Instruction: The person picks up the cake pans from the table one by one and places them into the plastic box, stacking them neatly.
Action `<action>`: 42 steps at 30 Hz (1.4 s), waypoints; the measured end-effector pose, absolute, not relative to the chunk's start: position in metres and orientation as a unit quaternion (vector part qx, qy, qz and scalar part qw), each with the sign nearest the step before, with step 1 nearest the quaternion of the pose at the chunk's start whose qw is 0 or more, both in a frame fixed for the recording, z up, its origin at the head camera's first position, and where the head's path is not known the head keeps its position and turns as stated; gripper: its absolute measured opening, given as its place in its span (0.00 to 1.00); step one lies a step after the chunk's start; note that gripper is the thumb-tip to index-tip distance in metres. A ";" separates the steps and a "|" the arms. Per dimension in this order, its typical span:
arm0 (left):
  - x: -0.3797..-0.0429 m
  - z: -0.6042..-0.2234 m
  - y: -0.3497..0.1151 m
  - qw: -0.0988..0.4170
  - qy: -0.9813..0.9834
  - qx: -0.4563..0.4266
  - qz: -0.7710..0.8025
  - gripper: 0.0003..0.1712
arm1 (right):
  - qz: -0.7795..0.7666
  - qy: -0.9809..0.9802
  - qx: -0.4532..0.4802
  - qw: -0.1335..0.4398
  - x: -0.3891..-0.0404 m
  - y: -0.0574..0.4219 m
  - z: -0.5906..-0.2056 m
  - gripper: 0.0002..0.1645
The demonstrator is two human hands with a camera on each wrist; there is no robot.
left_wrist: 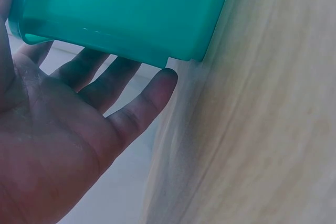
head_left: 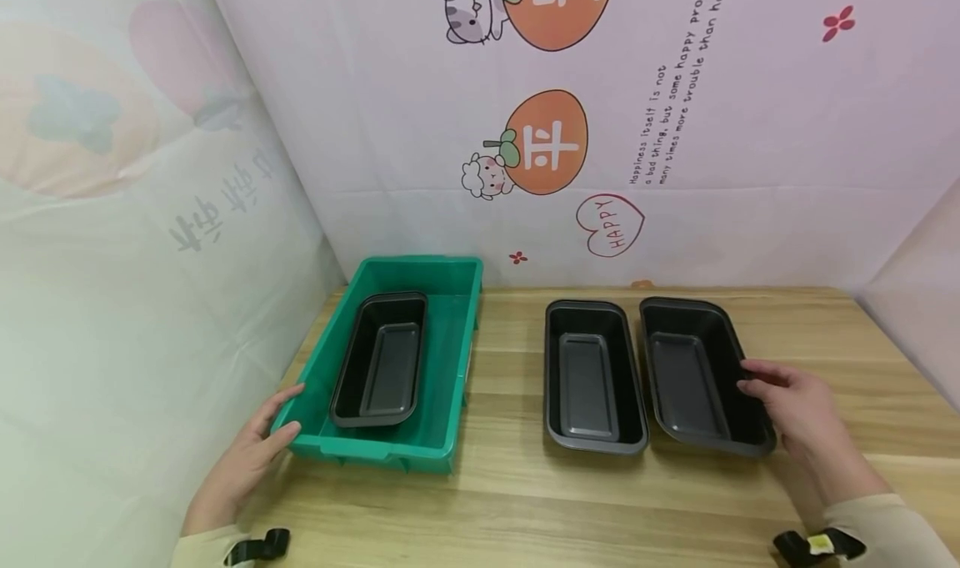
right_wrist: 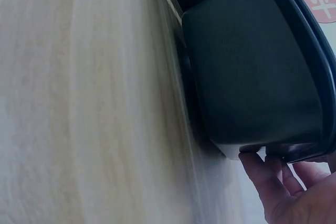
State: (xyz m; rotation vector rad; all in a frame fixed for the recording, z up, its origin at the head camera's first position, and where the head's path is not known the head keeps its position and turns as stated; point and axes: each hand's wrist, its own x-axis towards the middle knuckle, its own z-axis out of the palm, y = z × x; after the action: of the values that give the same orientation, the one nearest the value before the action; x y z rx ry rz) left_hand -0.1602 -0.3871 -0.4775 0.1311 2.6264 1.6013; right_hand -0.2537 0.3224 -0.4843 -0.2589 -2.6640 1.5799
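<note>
On the left side of the wooden table is a green plastic bin [head_left: 462, 376] with a black loaf pan [head_left: 393, 368] inside it. My left hand [head_left: 243, 459] grips the bin's near left corner; in the left wrist view its fingers [left_wrist: 123, 85] reach along the outside wall. On the right, my right hand [head_left: 806, 414] holds a second loaf pan [head_left: 686, 380] by its right long side, thumb over the rim and fingers [right_wrist: 265, 179] against the outer wall. A third loaf pan [head_left: 588, 384] stands just left of the held one, their rims close together.
The wooden table [head_left: 517, 501] ends at the back against a white printed cloth [head_left: 405, 134]. Another hanging cloth [head_left: 150, 301] runs down the left side, close to the bin. Wrist straps with small black cameras show on both sleeves.
</note>
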 end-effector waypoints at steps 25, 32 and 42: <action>-0.163 -0.473 -0.386 0.033 0.835 0.035 0.549 0.32 | 0.527 -0.844 -0.096 0.027 -0.255 0.318 -0.462 0.27; -0.163 -0.474 -0.388 0.028 0.838 0.042 0.543 0.32 | 0.539 -0.837 -0.085 0.032 -0.256 0.313 -0.450 0.25; -0.161 -0.478 -0.388 0.026 0.841 0.042 0.538 0.32 | 0.582 -0.809 -0.077 0.030 -0.252 0.301 -0.432 0.17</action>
State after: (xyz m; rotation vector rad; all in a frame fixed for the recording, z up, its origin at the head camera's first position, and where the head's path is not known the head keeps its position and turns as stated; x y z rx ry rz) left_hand -0.1610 -0.3878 -0.4775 0.1285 2.5997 1.6635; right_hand -0.2520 0.3007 -0.4324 -0.2374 -2.4938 1.7940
